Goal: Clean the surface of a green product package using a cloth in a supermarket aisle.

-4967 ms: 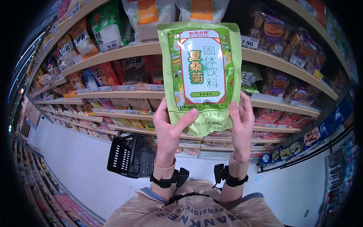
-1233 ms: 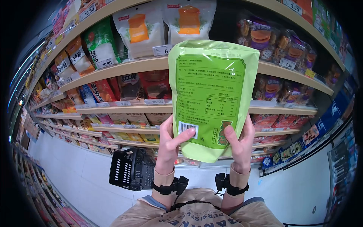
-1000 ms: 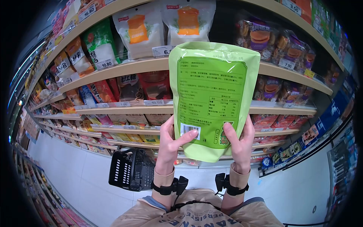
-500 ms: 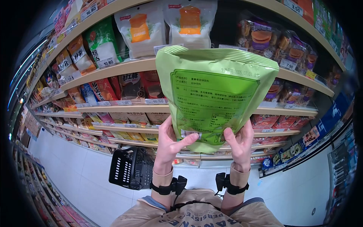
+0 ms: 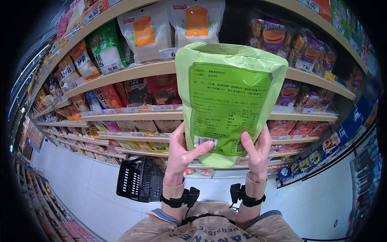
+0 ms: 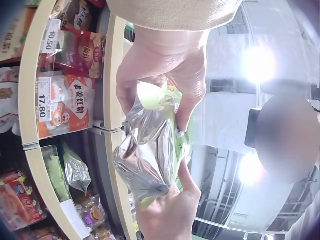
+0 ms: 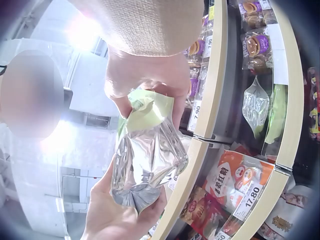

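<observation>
A green pouch [image 5: 229,101] is held up in front of the shelves, its printed back with barcode and small text facing the head camera. My left hand [image 5: 180,151] grips its lower left side, thumb beside the barcode. My right hand [image 5: 256,153] grips the lower right side, thumb on the front. Both sets of fingers go behind the pouch. In the left wrist view the pouch's silvery bottom [image 6: 147,150] shows between the left hand [image 6: 162,65] and the right hand [image 6: 170,215]. The right wrist view shows that silver base [image 7: 150,155] too, below the right hand [image 7: 147,77].
Shelves [image 5: 133,72] hold white bags with orange labels [image 5: 145,32], packaged buns [image 5: 274,36] and red packets [image 5: 137,90]. A black basket [image 5: 139,179] stands on the floor [image 5: 96,185] at lower left. A blurred head shows in both wrist views.
Since the oldest frame the pouch has been turned from its front to its back. Over the last half second its top has tilted back upright, showing more of the lower text and barcode. Both hands keep their grip.
</observation>
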A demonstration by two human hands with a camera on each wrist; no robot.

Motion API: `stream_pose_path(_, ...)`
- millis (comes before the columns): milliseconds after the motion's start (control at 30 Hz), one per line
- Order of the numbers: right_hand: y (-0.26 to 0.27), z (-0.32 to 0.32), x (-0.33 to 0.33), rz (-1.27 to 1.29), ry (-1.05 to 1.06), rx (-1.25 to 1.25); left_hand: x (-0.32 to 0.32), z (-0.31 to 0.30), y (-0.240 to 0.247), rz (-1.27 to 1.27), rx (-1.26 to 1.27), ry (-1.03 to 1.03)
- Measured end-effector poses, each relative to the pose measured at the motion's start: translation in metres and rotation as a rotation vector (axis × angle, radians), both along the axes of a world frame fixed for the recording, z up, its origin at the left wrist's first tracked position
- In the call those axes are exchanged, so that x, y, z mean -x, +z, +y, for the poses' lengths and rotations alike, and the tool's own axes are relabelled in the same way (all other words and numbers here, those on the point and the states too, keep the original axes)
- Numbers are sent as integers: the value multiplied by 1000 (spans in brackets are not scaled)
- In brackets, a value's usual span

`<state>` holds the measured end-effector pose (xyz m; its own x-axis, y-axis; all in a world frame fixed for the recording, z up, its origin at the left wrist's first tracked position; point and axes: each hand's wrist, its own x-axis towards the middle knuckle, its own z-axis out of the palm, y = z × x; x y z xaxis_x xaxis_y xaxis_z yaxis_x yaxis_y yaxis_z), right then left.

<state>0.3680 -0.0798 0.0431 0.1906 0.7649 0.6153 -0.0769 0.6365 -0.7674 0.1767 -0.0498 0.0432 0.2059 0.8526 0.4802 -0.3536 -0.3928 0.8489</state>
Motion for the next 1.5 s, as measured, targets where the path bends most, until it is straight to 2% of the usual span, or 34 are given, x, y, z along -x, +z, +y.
stream_pose_path(200, 8, -3, -1, 2, -20, 106, -3, 0, 1, 38, 11, -6)
stream_pose_path(833, 5, 0, 5, -7, -20, 148, -3, -8, 5, 11, 67, 11)
stream_pose_path(933, 1, 3, 5, 15, -21, 134, 0, -11, 3, 72, 21, 54)
stream_pose_path(1000, -6, 9, 3, 135, 54, 137, 2, -12, -1, -72, 81, 22)
stream_pose_path(1100, -8, 13, 6, 241, 97, 152, 8, -11, -5, -10, 48, 23)
stream_pose_path(1367, -8, 14, 10, 270, 154, 164, 9, -22, 4, -6, 99, 38)
stream_pose_path(1500, -4, 14, 17, 220, 80, 142, 10, -22, 7, -14, 55, 35)
